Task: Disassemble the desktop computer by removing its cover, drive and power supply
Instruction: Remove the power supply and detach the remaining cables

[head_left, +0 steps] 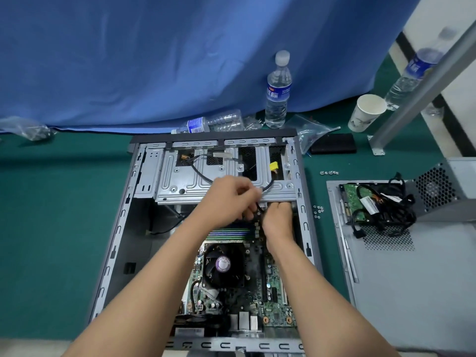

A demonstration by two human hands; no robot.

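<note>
The open computer case (121, 222) lies flat on the green table, its motherboard with the black CPU fan (223, 265) exposed. A grey drive cage (180, 181) spans the case's far end. My left hand (229, 199) is shut on a black cable (203, 176) that runs across the cage. My right hand (278, 220) reaches under the cage's near edge onto the board; its fingertips are hidden. To the right lies the removed side cover (412, 279), with the hard drive (355, 202) and the power supply (443, 186) with its bundled cables on it.
Small screws lie in two groups (329, 172) (318, 211) right of the case. A standing water bottle (278, 91), a crushed bottle (213, 123), a paper cup (367, 112), plastic bags and a black pad (333, 143) sit behind the case. A blue curtain hangs behind; a metal post (412, 99) stands at right.
</note>
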